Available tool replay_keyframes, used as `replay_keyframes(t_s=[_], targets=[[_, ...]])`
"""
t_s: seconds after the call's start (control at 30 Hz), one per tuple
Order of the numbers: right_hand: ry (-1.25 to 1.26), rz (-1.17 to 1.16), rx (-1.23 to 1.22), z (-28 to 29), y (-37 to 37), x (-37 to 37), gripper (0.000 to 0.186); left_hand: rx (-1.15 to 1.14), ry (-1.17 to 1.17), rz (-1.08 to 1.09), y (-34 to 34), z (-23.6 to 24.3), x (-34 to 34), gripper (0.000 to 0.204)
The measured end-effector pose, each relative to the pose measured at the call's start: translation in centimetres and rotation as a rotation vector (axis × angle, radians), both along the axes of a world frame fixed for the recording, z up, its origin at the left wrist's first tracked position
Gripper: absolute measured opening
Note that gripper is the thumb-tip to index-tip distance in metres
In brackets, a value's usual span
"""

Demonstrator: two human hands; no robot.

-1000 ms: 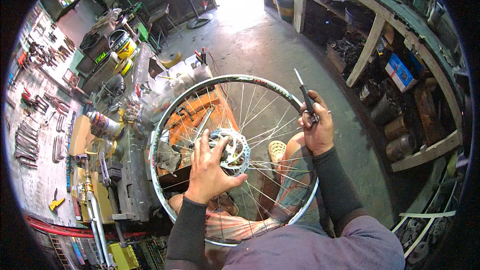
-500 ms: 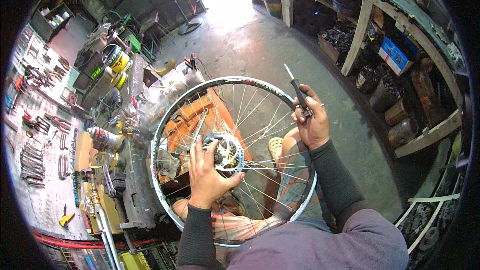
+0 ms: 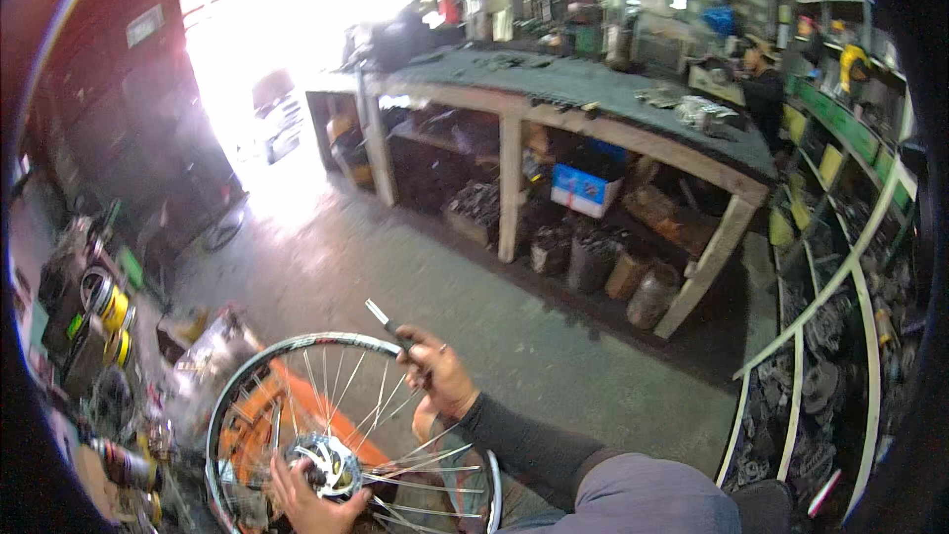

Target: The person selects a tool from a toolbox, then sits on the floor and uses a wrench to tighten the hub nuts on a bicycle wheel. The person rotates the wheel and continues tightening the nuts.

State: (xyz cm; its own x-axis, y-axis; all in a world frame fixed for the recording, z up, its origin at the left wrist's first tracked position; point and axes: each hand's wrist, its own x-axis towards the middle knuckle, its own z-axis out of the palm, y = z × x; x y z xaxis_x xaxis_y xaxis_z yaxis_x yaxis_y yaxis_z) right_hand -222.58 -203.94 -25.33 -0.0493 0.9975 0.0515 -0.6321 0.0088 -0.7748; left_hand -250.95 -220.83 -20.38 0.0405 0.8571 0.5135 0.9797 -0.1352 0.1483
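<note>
A spoked bicycle wheel (image 3: 314, 341) leans over my lap at the lower left, its silver brake disc (image 3: 346, 480) facing up. My left hand (image 3: 316, 506) is at the hub, fingers bent around its middle and the thumb by the disc's edge. The fingertips partly hide the axle. Beside the far right part of the rim, my right hand (image 3: 442, 376) is closed around a screwdriver (image 3: 379, 315), its pale shaft pointing up and left, clear of the wheel. Motion smears the screwdriver a little.
An orange box-like piece (image 3: 331, 425) lies beneath the spokes. Cans and tools crowd the left, including a yellow-and-black bucket (image 3: 111, 307). A long workbench (image 3: 593, 104) with loaded shelves crosses the back; a person (image 3: 576, 0) stands beyond it, another sits at right. Metal racks (image 3: 791, 415) line the right.
My view has swung up and to the right, so the wheel and both hands appear lower and further left. The left hand remains at the hub, and the right still holds the screwdriver.
</note>
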Motion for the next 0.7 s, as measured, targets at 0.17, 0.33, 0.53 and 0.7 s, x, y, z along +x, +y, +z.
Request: replay_keyframes(t_s=[0.17, 0.33, 0.53, 0.7], targets=[[-0.229, 0.062, 0.23, 0.6, -1.2, 1.6, 0.054, -0.129, -0.385, -0.136, 0.0, 3.2, 3.0, 0.07], [-0.583, 0.031, 0.757, 3.9, -6.0, -1.8, 0.062, -0.31, -1.182, -0.371, -1.3, 5.5, 5.6, 0.055], [-0.892, 0.314, 1.061, 10.8, -10.8, -2.6, 0.076, -0.373, -2.105, -0.56, 1.2, 2.7, 7.4, 0.053], [0.062, 0.333, 0.679, 17.2, -6.2, 4.5, 0.058, -0.087, -2.191, -0.627, -1.6, 4.9, 5.7, 0.042]])
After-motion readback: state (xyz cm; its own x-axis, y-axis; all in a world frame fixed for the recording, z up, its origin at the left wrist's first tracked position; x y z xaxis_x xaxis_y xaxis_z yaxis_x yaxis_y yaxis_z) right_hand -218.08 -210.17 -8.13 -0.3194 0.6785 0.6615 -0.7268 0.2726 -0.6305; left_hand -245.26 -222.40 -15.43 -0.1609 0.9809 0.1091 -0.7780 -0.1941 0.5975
